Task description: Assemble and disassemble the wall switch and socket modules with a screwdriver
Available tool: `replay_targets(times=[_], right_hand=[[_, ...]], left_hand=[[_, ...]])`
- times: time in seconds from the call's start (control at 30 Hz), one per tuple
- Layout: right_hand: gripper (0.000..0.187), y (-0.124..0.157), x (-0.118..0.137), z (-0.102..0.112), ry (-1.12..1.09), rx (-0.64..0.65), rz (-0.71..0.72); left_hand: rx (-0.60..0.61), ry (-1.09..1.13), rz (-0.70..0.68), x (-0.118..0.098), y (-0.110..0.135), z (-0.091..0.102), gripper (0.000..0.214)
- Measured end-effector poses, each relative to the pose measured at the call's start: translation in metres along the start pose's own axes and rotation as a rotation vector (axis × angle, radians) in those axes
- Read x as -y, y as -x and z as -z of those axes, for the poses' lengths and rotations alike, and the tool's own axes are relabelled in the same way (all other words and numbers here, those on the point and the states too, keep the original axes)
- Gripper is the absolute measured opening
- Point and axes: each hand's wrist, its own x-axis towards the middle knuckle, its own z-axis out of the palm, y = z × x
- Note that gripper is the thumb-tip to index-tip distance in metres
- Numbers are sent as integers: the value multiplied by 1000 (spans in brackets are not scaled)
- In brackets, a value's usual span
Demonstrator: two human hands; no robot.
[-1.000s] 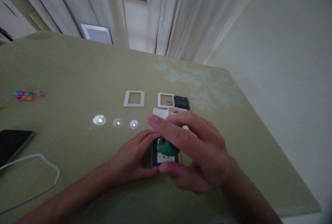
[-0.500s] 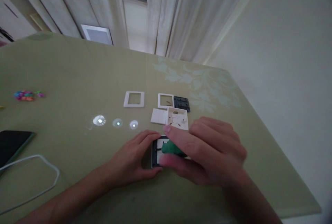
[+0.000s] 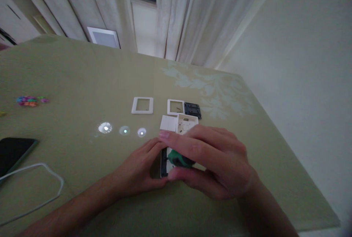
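My left hand (image 3: 137, 169) rests on the green tablecloth with its fingers curled against the left edge of a dark-and-white switch module (image 3: 164, 162), holding it in place. My right hand (image 3: 211, 165) is closed round a green-handled tool (image 3: 178, 159), thumb below and fingers above, with the tool pressed down onto the module. Most of the module is hidden under my right hand.
Just beyond lie a white frame (image 3: 142, 105), a second white frame (image 3: 175, 107), a black part (image 3: 192, 110), a white cover (image 3: 168, 123) and a white back plate (image 3: 187, 123). At the left are a black phone (image 3: 13, 151), a white cable loop (image 3: 35, 187) and colourful bits (image 3: 29, 100).
My right hand has shifted over the module, its fingers swinging right and back left while gripping the green tool. My left hand has stayed on the module's left edge.
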Motion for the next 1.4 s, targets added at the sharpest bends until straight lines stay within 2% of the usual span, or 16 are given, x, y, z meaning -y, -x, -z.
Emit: replay_targets(times=[0.03, 0.1, 0.2, 0.27, 0.33, 0.4, 0.43, 0.53, 0.6, 0.7, 0.87, 0.93, 1.0, 1.17, 1.3, 1.4], right_hand=[[30, 0, 0, 0, 91, -39, 9], [40, 0, -2, 0, 180, -65, 18], [45, -1, -5, 1, -31, 39, -1], [42, -1, -6, 1, -84, 43, -25], [32, -1, -6, 1, 56, -27, -15], [33, 0, -6, 0, 188, -63, 12], [36, 0, -5, 1, 179, -44, 18], [53, 1, -6, 1, -54, 78, -26], [48, 1, -7, 0, -40, 66, -36], [39, 2, -7, -2, 137, -31, 11], [43, 0, -9, 0, -159, 78, -36], [34, 1, -12, 2, -44, 9, -40], [35, 1, -14, 2, 65, -23, -37], [39, 0, -16, -2, -140, 130, -74], [28, 1, -14, -8, 59, -35, 25], [36, 1, -13, -6, -35, -3, 26]], left_hand=[[9, 17, -8, 1, 0, 0, 77], [21, 42, -18, 2, 1, -1, 73], [20, 18, 2, 4, 3, -2, 78], [17, 1, 9, 4, 4, -2, 79], [15, 19, -1, 4, 3, -2, 77], [24, 47, -5, 4, 3, -1, 79], [27, 50, -1, 4, 3, -1, 80], [28, 25, 20, 3, 2, -1, 80], [25, 13, 20, 2, 2, -1, 76], [40, 44, 2, 1, 1, 1, 75], [26, 27, 15, 2, 1, 2, 79], [25, 17, -2, 3, 2, 2, 77], [26, 21, -18, 3, 3, 1, 76], [7, -4, -19, 3, 2, 0, 74], [23, 33, -9, 4, 1, 1, 72], [36, 45, 15, 4, 0, 3, 78]])
